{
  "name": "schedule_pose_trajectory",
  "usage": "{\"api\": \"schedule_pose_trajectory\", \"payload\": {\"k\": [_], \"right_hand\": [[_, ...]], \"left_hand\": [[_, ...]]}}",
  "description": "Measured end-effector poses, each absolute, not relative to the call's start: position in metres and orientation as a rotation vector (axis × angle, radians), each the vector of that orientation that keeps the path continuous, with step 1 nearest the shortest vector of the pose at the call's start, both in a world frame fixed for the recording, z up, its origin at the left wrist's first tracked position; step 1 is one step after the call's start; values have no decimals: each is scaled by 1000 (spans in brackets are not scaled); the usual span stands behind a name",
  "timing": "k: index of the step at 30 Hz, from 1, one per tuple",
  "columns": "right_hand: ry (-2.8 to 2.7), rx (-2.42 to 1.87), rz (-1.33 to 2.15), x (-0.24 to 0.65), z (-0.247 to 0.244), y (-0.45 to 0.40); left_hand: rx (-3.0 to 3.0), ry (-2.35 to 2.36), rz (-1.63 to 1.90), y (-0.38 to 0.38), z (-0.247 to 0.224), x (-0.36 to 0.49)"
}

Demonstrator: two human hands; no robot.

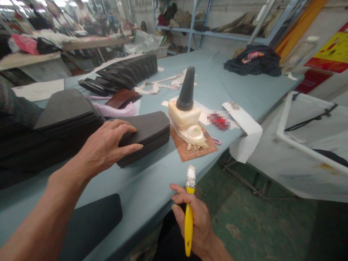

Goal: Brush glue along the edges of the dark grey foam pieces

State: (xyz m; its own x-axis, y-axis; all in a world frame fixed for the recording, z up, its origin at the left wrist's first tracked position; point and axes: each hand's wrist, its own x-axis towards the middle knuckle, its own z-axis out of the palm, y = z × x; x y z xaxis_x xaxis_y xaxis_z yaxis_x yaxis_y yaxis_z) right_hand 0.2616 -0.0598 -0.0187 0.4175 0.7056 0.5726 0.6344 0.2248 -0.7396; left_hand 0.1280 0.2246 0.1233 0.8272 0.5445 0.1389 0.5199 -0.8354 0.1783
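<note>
My left hand [106, 145] rests on the near end of a stack of black sheets [148, 127], fingers spread over the top and thumb by the edge. In my right hand [194, 217], at the table's front edge, is a paintbrush [189, 214] with a yellow handle, its white-coated bristles pointing up and away from me. Beyond the brush stands a pale, glue-crusted container [185, 117] with a black cone [187, 88] on top. Brown board [183, 149] lies under the container. One black piece [95, 221] lies flat at the near left, partly behind my left forearm.
More black stacks stand at left [62, 108] and a fanned row [130, 72] further back. White strips [168, 81] lie behind the container. Dark cloth [254, 59] is at the far right. A white-sided bin [307, 156] stands beyond the table's right edge.
</note>
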Motion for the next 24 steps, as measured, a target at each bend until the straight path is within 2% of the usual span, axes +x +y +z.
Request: {"api": "schedule_pose_trajectory", "payload": {"k": [24], "right_hand": [[-1335, -1468, 89, 260, -17, -62]], "left_hand": [[2642, 911, 196, 232, 143, 134]]}}
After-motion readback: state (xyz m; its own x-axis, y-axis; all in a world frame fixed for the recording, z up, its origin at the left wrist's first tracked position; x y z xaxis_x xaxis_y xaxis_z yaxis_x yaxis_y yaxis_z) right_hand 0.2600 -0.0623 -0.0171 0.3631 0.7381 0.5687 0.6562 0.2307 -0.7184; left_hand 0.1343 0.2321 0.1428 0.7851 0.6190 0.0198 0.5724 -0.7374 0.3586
